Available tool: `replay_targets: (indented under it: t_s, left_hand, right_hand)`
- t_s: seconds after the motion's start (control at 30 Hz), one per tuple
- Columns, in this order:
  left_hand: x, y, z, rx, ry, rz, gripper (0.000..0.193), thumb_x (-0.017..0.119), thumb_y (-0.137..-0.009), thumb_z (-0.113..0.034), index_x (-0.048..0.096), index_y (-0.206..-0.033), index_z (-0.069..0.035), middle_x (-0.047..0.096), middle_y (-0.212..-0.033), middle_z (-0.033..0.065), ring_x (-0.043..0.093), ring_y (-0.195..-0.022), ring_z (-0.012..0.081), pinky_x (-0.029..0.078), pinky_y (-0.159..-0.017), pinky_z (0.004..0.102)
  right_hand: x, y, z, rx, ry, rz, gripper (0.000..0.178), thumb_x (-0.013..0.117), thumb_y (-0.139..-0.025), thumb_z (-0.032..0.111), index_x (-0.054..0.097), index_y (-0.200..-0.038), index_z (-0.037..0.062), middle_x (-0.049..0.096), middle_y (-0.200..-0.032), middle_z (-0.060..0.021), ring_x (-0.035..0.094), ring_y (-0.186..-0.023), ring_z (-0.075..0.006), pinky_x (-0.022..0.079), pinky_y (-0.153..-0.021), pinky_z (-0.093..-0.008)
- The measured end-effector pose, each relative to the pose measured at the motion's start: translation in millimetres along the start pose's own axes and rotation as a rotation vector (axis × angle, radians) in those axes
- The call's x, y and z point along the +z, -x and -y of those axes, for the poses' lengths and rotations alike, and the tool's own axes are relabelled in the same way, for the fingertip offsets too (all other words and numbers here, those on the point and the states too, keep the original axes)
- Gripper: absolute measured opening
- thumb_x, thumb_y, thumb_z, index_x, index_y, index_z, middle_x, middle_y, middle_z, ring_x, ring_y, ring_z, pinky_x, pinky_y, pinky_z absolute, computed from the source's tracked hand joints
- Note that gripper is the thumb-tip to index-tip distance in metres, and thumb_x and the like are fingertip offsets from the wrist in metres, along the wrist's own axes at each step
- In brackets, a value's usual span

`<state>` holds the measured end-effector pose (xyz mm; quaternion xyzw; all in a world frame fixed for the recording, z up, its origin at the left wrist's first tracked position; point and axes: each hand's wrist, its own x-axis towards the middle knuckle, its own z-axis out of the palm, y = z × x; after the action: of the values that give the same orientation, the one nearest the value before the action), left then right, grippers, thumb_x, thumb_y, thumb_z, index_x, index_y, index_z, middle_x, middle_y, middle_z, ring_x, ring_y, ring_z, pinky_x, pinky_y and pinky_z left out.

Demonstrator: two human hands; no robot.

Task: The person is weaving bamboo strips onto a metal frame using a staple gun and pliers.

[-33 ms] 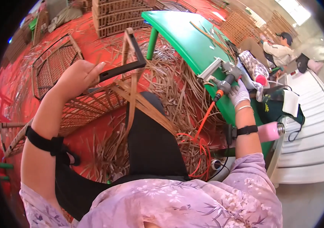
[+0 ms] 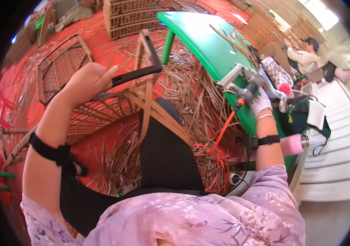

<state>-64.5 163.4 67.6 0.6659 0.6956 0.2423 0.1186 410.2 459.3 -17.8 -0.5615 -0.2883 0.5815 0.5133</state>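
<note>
My bare left hand [image 2: 86, 84] is closed on the end of a black angled frame [image 2: 142, 73] of a brown woven piece, whose lattice panel [image 2: 101, 117] slopes below my wrist. Flat brown strips [image 2: 164, 117] trail from the frame across my dark-clad leg. At the right, my right hand [image 2: 261, 105], in a white glove, is wrapped round the handle of a pneumatic staple gun [image 2: 246, 91]. The gun lies at the edge of the green table [image 2: 195, 37], and an orange air hose [image 2: 223, 131] runs down from it. The gun's body partly hides my right fingers.
Loose strips [image 2: 183, 78] litter the red floor. Another woven panel [image 2: 62, 69] lies at the left, and stacked woven pieces [image 2: 131, 18] stand behind. A pink bottle [image 2: 292, 144] and dark bag [image 2: 300, 117] are beside the table. Another person [image 2: 302, 59] sits at the far right.
The whole view has shifted slightly, so the scene sits a little farther right. Both hands keep their holds on the frame and the staple gun.
</note>
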Motion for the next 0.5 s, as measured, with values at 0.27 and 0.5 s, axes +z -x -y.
replay_targets:
  t_s: [0.27,0.5]
  left_hand:
    - [-7,-4,-15,-0.073,-0.088,0.098,0.057,0.038,-0.098,-0.040,0.061,-0.067,0.001,0.057,-0.063,0.0183,0.058,-0.068,0.0387,0.047,-0.070,0.0471]
    - [-5,-4,-9,-0.077,-0.017,0.061,0.058,0.039,-0.099,-0.042,0.056,-0.063,0.001,0.050,-0.055,0.0133,0.051,-0.056,0.0301,0.045,-0.064,0.0418]
  right_hand:
    - [-3,-36,11,0.193,0.077,0.316,0.053,0.073,-0.081,0.038,0.051,-0.115,0.0037,0.062,-0.100,-0.0121,0.064,-0.087,-0.0311,0.056,-0.079,-0.0427]
    - [1,-17,-1,0.254,-0.030,0.410,0.048,0.070,-0.084,0.031,0.049,-0.121,0.0093,0.056,-0.105,-0.0102,0.058,-0.101,-0.0425,0.050,-0.082,-0.0569]
